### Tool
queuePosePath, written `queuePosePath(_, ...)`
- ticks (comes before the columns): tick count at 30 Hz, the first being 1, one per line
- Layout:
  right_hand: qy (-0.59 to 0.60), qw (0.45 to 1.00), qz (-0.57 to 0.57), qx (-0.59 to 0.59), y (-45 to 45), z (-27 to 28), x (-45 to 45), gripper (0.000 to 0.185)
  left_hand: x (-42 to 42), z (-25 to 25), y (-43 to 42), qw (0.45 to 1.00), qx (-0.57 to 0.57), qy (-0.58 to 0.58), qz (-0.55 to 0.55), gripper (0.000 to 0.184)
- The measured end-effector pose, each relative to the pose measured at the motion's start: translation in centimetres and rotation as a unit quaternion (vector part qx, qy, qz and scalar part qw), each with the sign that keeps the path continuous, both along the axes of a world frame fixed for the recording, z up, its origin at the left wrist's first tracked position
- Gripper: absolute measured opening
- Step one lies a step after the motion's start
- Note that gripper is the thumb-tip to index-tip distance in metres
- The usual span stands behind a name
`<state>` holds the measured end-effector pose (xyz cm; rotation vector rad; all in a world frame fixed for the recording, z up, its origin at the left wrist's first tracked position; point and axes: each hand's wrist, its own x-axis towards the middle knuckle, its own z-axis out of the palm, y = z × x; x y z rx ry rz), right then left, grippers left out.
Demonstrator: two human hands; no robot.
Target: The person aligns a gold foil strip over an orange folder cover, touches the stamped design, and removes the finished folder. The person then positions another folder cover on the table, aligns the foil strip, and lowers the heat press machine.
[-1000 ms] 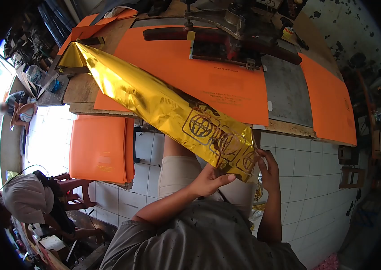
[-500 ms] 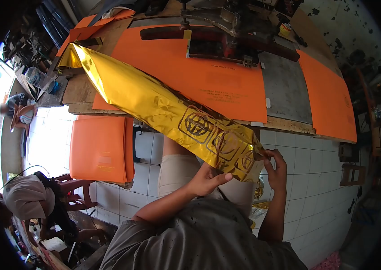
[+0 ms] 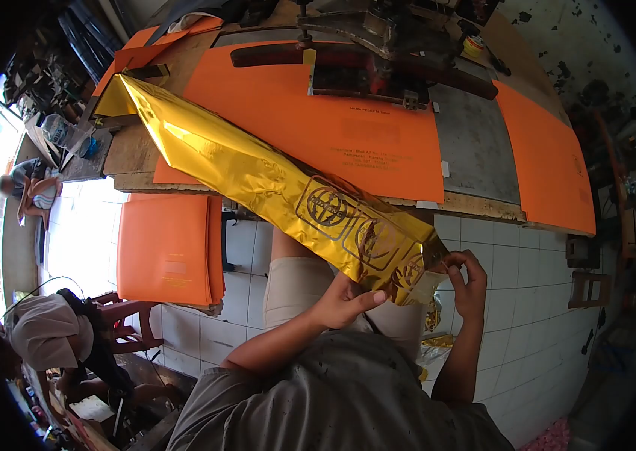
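Observation:
A long sheet of gold foil [image 3: 235,165] with stamped-out round and square emblem marks near its lower end slants from the table's upper left down to my hands. My left hand [image 3: 348,302] grips its lower edge, thumb in front and the other fingers mostly hidden behind the foil. At the foil's right end, my right hand [image 3: 470,284] pinches the thin, partly see-through tip. Beneath the foil, a printed orange sheet [image 3: 280,98] lies on the worktable under a heavy dark press [image 3: 378,68].
Another orange sheet [image 3: 543,161] lies at the table's right. A stack of orange sheets [image 3: 164,252] stands lower left, beyond the table edge. More gold foil [image 3: 437,347] shows near the tiled floor. A bent-over person [image 3: 51,331] works at far left; another person [image 3: 32,180] is farther off.
My right hand has shifted slightly right with the foil's end, which looks a little more drawn out. My left hand stays nearly in place.

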<state>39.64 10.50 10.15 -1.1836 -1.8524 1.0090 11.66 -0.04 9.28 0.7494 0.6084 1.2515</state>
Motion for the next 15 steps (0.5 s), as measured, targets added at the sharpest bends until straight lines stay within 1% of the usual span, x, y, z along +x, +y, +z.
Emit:
queuePosePath(4, 0.003, 1.000, 0.001, -0.002, 0.0, 0.4, 0.0, 0.034, 0.2, -0.4, 0.0, 1.000, 0.018, 0.009, 0.016, 0.082)
queuePosePath(6, 0.016, 1.000, -0.003, -0.016, -0.1, 0.6, 0.0, 0.034, 0.2, -0.1, -0.1, 1.000, 0.003, -0.010, 0.012, 0.082)
queuePosePath(7, 0.016, 1.000, 0.005, -0.020, -0.1, 0.6, 0.1, 0.033, 0.2, 0.0, -0.2, 1.000, -0.005, -0.019, 0.009, 0.082)
queuePosePath(10, 0.018, 0.999, 0.035, -0.033, 0.1, 0.7, 1.1, 0.029, 0.2, -0.1, -0.4, 0.999, 0.017, 0.001, 0.027, 0.081)
queuePosePath(11, 0.020, 0.998, 0.051, -0.037, 0.1, 0.9, 1.5, 0.028, 0.1, 0.0, -0.6, 0.999, 0.019, -0.004, 0.026, 0.078)
queuePosePath(15, -0.018, 0.995, 0.080, -0.054, -1.2, 4.0, 2.7, 0.024, -1.0, 0.1, -2.0, 1.000, 0.028, -0.007, -0.002, 0.073)
